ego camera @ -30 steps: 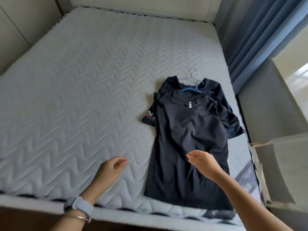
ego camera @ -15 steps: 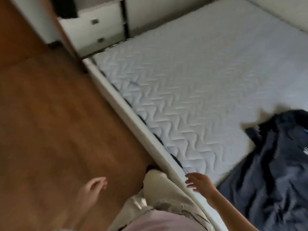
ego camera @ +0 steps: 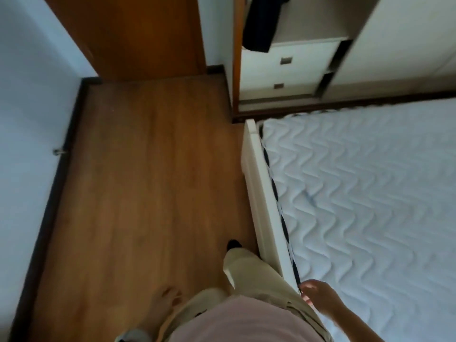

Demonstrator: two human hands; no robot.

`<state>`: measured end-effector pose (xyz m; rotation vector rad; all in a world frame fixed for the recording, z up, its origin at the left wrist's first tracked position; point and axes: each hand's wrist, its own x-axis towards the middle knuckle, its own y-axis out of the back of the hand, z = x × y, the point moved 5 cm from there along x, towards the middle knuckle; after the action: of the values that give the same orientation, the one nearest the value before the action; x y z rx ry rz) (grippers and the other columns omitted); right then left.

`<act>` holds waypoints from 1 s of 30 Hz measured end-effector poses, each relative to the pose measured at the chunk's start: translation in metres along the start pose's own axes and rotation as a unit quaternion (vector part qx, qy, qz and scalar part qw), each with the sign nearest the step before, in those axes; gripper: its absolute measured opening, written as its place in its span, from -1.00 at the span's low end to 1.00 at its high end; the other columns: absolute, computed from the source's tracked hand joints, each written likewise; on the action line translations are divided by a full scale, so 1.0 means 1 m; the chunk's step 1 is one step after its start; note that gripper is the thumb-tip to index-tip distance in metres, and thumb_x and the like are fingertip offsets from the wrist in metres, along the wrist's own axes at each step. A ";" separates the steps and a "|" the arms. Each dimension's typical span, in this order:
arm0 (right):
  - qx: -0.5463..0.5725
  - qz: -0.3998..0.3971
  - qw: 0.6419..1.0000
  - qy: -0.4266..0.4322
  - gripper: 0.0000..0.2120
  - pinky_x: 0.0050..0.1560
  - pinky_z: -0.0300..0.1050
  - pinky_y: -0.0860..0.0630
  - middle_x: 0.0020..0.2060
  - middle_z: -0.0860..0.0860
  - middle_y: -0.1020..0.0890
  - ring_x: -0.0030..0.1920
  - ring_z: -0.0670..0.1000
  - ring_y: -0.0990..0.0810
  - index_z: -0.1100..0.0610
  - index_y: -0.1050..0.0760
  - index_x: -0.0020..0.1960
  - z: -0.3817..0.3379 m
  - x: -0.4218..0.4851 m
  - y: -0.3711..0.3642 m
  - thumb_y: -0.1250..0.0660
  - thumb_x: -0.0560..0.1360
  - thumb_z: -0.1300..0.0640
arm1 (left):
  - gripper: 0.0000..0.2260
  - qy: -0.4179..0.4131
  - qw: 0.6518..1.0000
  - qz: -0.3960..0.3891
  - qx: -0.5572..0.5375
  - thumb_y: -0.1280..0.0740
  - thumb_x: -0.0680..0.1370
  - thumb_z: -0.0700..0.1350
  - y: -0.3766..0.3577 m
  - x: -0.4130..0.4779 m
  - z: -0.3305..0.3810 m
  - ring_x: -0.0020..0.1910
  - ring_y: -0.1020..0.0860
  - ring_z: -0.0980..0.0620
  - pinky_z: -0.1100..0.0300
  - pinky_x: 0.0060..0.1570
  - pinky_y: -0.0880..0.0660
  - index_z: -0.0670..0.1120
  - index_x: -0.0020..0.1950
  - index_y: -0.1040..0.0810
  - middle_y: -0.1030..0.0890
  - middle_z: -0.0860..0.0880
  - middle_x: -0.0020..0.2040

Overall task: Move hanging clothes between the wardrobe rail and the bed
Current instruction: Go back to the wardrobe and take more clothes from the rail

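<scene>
Clothes (ego camera: 262,21), dark ones, hang inside the open wardrobe (ego camera: 291,53) at the far end of the room, their lower ends dangling just above the upper of two white drawers (ego camera: 288,60). The rail itself sits out of sight above. A brown door (ego camera: 138,33) stands left of the wardrobe.

The bed (ego camera: 251,164) runs along the right, its white frame edge near the person's legs and its quilted mattress (ego camera: 370,193) showing only bare wavy stitching in the part I can see; its far corner lies close to the wardrobe's base.

The person stands on the wooden floor (ego camera: 138,181) alongside the bed's near edge, in pale trousers (ego camera: 256,280) and a pink top (ego camera: 234,319). The right hand (ego camera: 318,296) hangs over the mattress edge, fingers loosely spread and curled, gripping nothing. The left hand (ego camera: 164,302) is down by the hip above the floor, blurred, fingers relaxed and slightly apart, holding nothing. A pale watch (ego camera: 133,335) shows at that wrist.
</scene>
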<state>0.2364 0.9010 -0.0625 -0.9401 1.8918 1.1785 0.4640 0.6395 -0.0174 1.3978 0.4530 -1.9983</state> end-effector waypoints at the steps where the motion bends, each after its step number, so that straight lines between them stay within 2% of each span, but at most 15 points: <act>1: -0.007 -0.004 1.000 0.001 -0.80 0.02 -0.04 -0.52 -0.41 -0.05 -0.61 -0.24 0.07 -0.60 0.03 -0.52 -0.24 -0.021 0.011 0.011 -0.24 0.51 0.24 | -0.89 -0.012 0.998 0.062 -0.010 -0.16 0.59 -0.26 0.019 0.013 0.000 -0.20 -0.48 -0.06 0.22 -0.33 -0.29 -0.25 -0.03 -0.46 -0.51 -0.19 -0.06; 3: -0.003 0.000 1.000 0.009 -0.85 0.04 0.02 -0.53 -0.42 -0.02 -0.60 -0.22 0.15 -0.61 0.17 -0.58 -0.13 -0.064 0.038 0.035 -0.24 0.51 0.26 | -0.89 -0.038 0.993 0.110 -0.018 -0.17 0.59 -0.23 0.043 0.029 0.042 -0.21 -0.48 -0.02 0.21 -0.32 -0.30 -0.22 -0.02 -0.46 -0.53 -0.19 -0.05; 5: -0.002 0.003 1.000 0.021 -0.80 0.09 0.04 -0.50 -0.38 0.03 -0.60 -0.16 0.20 -0.62 0.29 -0.60 -0.04 -0.108 0.064 0.056 -0.20 0.52 0.29 | -0.87 -0.036 0.990 0.133 -0.009 -0.17 0.59 -0.19 0.055 0.042 0.075 -0.13 -0.49 -0.06 0.22 -0.27 -0.28 -0.20 0.07 -0.46 -0.55 -0.20 0.03; 7: -0.018 -0.008 1.000 0.025 -0.77 0.08 -0.01 -0.50 -0.30 0.02 -0.61 -0.14 0.14 -0.62 0.23 -0.59 -0.06 -0.154 0.082 0.070 -0.15 0.54 0.27 | -0.80 -0.034 0.991 0.130 0.011 -0.18 0.59 -0.18 0.066 0.057 0.106 -0.11 -0.49 -0.06 0.23 -0.28 -0.27 -0.24 0.15 -0.47 -0.54 -0.20 0.02; 9: 0.001 -0.011 1.000 0.020 -0.81 0.00 -0.08 -0.51 -0.28 0.00 -0.62 -0.17 0.08 -0.61 0.11 -0.54 -0.08 -0.195 0.103 0.081 -0.15 0.55 0.23 | -0.76 -0.026 0.991 0.128 0.017 -0.18 0.59 -0.21 0.079 0.078 0.140 -0.23 -0.48 -0.03 0.23 -0.32 -0.25 -0.31 0.19 -0.46 -0.52 -0.20 -0.02; 11: 0.023 -0.006 1.000 0.013 -0.85 0.07 -0.02 -0.52 -0.28 0.04 -0.62 -0.14 0.10 -0.60 0.13 -0.52 -0.06 -0.233 0.128 0.088 -0.17 0.55 0.23 | -0.75 -0.020 0.992 0.123 0.017 -0.18 0.59 -0.23 0.088 0.103 0.176 -0.30 -0.46 0.02 0.23 -0.33 -0.23 -0.33 0.20 -0.45 -0.52 -0.20 -0.05; 13: 0.029 -0.004 1.000 0.006 -0.87 0.09 0.00 -0.52 -0.28 0.05 -0.62 -0.12 0.12 -0.61 0.13 -0.52 -0.08 -0.270 0.154 0.093 -0.20 0.54 0.23 | -0.78 -0.017 0.993 0.118 0.009 -0.19 0.59 -0.22 0.101 0.131 0.212 -0.29 -0.47 0.00 0.24 -0.31 -0.24 -0.28 0.19 -0.46 -0.54 -0.17 -0.09; 17: 0.040 0.010 0.999 0.003 -0.88 -0.07 -0.14 -0.49 -0.26 0.03 -0.61 -0.16 0.07 -0.60 0.14 -0.51 -0.02 -0.349 0.201 0.102 -0.20 0.54 0.21 | -0.79 -0.011 0.996 0.092 -0.005 -0.22 0.57 -0.22 0.130 0.188 0.308 -0.14 -0.51 -0.10 0.15 -0.14 -0.34 -0.28 0.15 -0.48 -0.56 -0.17 -0.11; 19: 0.072 0.022 0.997 0.008 -0.86 -0.13 -0.19 -0.50 -0.26 0.04 -0.60 -0.18 0.06 -0.59 0.19 -0.53 0.01 -0.394 0.218 0.106 -0.21 0.53 0.24 | -0.80 -0.041 0.995 0.087 0.030 -0.20 0.58 -0.23 0.147 0.210 0.374 -0.20 -0.50 -0.07 0.18 -0.22 -0.31 -0.29 0.14 -0.49 -0.56 -0.14 -0.15; 21: 0.089 0.027 0.995 0.023 -0.86 -0.21 -0.29 -0.49 -0.27 0.04 -0.59 -0.21 0.03 -0.57 0.15 -0.53 -0.08 -0.438 0.225 0.113 -0.21 0.52 0.29 | -0.84 -0.075 0.990 0.098 0.068 -0.16 0.59 -0.23 0.159 0.228 0.445 -0.16 -0.49 -0.06 0.19 -0.24 -0.28 -0.23 0.11 -0.47 -0.56 -0.15 -0.07; 22: 0.101 0.035 0.994 0.034 -0.82 -0.18 -0.28 -0.50 -0.26 0.05 -0.60 -0.20 0.06 -0.58 0.10 -0.52 -0.16 -0.460 0.227 0.120 -0.21 0.52 0.30 | -0.86 -0.093 0.987 0.097 0.083 -0.15 0.60 -0.22 0.160 0.233 0.481 -0.08 -0.48 -0.06 0.16 -0.18 -0.30 -0.21 0.08 -0.46 -0.54 -0.16 -0.01; 25: 0.152 0.086 0.984 0.041 -0.73 0.03 -0.02 -0.51 -0.22 0.05 -0.63 -0.13 0.11 -0.60 -0.01 -0.51 -0.24 -0.502 0.233 0.145 -0.22 0.51 0.30 | -0.89 -0.145 0.979 0.077 0.121 -0.17 0.60 -0.21 0.149 0.248 0.583 0.03 -0.49 -0.10 0.10 -0.01 -0.31 -0.19 -0.01 -0.47 -0.53 -0.16 0.04; 27: 0.175 0.111 0.978 0.028 -0.70 0.02 -0.04 -0.48 -0.26 -0.02 -0.61 -0.15 0.07 -0.58 -0.04 -0.48 -0.27 -0.509 0.238 0.160 -0.20 0.52 0.29 | -0.86 -0.158 0.971 0.048 0.172 -0.18 0.59 -0.18 0.128 0.261 0.633 0.06 -0.51 -0.10 0.10 0.00 -0.33 -0.15 -0.09 -0.51 -0.54 -0.14 0.02; 30: 0.188 0.109 0.976 -0.020 -0.72 0.02 -0.05 -0.45 -0.29 -0.03 -0.59 -0.11 0.11 -0.58 -0.03 -0.48 -0.27 -0.499 0.255 0.173 -0.20 0.53 0.27 | -0.86 -0.172 0.961 0.005 0.217 -0.18 0.59 -0.22 0.086 0.282 0.688 0.05 -0.46 -0.06 0.14 0.05 -0.34 -0.21 0.05 -0.50 -0.51 -0.13 0.03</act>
<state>-0.1279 0.4425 -0.0406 -0.5085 2.1265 0.9017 -0.0218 0.0701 -0.0152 1.2454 -0.1599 -2.3658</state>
